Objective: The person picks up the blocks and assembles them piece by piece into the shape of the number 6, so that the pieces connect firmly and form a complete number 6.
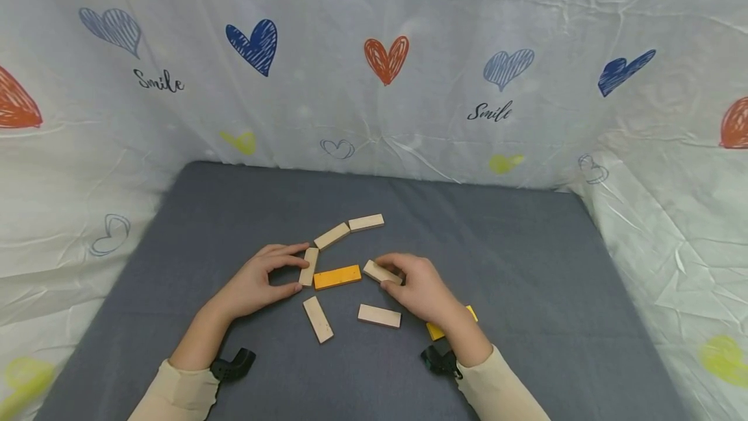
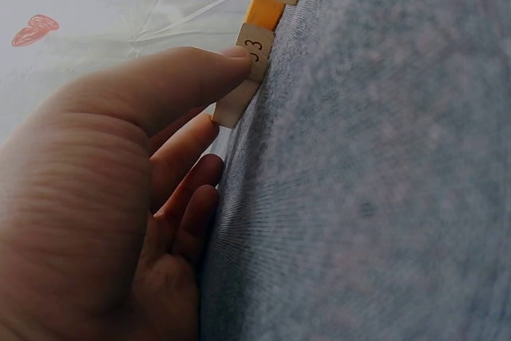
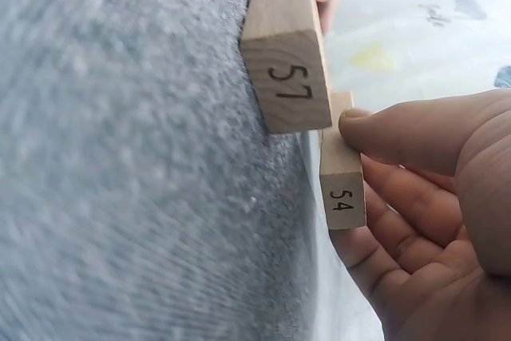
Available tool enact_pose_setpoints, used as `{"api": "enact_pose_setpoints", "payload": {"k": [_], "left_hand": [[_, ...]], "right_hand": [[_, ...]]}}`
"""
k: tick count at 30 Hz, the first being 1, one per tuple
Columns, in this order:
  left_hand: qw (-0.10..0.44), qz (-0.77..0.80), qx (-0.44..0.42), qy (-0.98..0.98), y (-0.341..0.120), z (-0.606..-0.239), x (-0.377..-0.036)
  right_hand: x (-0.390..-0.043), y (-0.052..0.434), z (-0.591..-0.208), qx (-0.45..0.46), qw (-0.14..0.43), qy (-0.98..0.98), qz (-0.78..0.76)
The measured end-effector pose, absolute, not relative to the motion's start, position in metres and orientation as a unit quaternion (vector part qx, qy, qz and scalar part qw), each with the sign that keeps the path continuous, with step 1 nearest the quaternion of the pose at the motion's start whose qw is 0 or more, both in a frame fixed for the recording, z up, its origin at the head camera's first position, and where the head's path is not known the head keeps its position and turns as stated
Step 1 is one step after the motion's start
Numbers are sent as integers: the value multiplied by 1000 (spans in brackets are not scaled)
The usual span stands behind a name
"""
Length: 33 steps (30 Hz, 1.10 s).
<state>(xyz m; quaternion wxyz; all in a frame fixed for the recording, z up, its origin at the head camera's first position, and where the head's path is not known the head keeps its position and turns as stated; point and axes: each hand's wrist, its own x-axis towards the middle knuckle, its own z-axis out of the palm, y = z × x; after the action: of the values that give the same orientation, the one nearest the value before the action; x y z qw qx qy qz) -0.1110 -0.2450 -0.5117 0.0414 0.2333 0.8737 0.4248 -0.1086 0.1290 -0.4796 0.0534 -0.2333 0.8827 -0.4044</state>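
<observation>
Flat wooden blocks lie on a grey mat [image 1: 514, 265]. My left hand [image 1: 299, 269] pinches a plain block [image 1: 310, 264] between thumb and forefinger; in the left wrist view my thumb presses that block [image 2: 239, 85], which lies on the mat. Just right of it lies an orange block [image 1: 337, 277], also seen beyond the plain block as an orange block [image 2: 264, 11]. My right hand [image 1: 384, 273] grips another plain block [image 1: 373, 269], marked 54 [image 3: 342, 177]. Close to the right wrist camera sits a block marked 57 [image 3: 287, 61].
Two plain blocks [image 1: 332, 236] [image 1: 366, 222] lie end to end behind the hands. Nearer me are two more [image 1: 318, 319] [image 1: 379, 316]. A yellow block [image 1: 435, 330] is partly hidden under my right wrist. A heart-printed cloth [image 1: 374, 83] walls the mat on three sides.
</observation>
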Motion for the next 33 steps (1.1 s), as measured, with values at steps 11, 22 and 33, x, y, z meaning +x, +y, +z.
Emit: {"api": "enact_pose_setpoints", "payload": {"k": [11, 22, 33], "left_hand": [[41, 420, 233, 876, -245, -512, -110], [39, 417, 235, 877, -245, -510, -111], [42, 421, 233, 876, -244, -509, -111]], "right_hand": [[-104, 124, -482, -226, 64, 880, -412], [-105, 123, -486, -227, 63, 882, -408], [-104, 120, -487, -228, 54, 882, -408]]}}
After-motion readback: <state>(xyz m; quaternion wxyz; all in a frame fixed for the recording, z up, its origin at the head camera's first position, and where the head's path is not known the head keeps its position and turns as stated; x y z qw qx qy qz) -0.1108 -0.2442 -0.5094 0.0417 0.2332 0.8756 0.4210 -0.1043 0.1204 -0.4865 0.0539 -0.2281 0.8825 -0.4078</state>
